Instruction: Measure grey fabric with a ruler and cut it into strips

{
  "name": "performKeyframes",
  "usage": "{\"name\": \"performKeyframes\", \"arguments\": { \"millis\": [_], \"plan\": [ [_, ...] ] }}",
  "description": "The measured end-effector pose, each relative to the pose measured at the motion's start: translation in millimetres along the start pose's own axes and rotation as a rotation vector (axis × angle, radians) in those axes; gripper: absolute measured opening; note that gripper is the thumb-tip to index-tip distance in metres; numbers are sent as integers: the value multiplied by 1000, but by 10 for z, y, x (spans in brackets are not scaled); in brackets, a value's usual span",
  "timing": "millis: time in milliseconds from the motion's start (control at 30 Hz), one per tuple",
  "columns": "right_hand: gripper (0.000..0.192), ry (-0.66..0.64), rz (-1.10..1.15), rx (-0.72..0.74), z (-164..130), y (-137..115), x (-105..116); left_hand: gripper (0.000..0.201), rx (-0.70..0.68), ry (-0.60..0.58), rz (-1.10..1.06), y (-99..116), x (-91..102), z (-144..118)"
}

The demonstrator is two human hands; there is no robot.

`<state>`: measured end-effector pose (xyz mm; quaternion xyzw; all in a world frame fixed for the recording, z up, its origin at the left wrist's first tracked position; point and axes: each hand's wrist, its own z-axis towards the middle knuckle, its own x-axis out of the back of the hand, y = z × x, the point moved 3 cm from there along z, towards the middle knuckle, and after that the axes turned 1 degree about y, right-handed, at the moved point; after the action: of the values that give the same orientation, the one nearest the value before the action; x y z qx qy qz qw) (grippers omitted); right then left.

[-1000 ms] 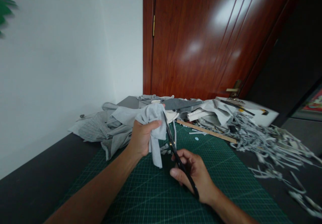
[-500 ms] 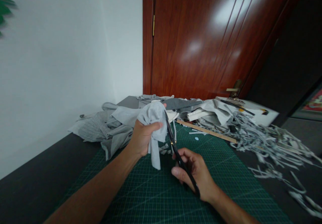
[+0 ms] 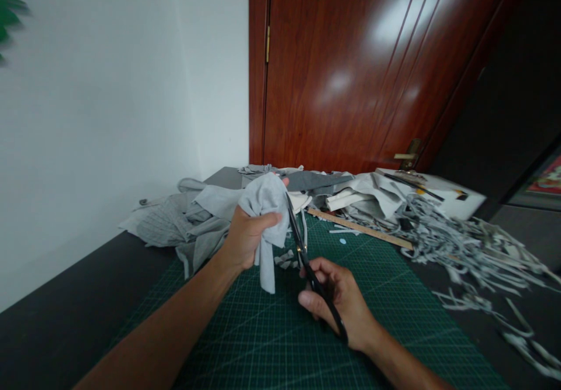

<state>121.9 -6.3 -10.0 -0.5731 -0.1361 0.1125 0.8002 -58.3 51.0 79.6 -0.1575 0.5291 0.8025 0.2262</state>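
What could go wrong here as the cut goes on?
The scissors run close beside the left hand gripping the grey cloth, so the thumb might get nicked. The hanging strip is loose and may twist, skewing the cut. Cut strips piled at the right could slide off.

Both forearms are bare up to the bottom edge of the frame, with no sleeves, watch or bracelet in sight. The left hand [image 3: 249, 239] at about eleven o'clock and the right hand [image 3: 339, 302] at about five o'clock are ungloved, without rings.
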Motion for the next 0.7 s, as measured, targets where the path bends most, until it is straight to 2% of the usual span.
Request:
{"name": "performKeyframes", "arguments": {
  "millis": [700],
  "plan": [
    [48,-17,-56,-4,10,-33,-4,64,-25,-17,65,-14,28,19]
  ]
}}
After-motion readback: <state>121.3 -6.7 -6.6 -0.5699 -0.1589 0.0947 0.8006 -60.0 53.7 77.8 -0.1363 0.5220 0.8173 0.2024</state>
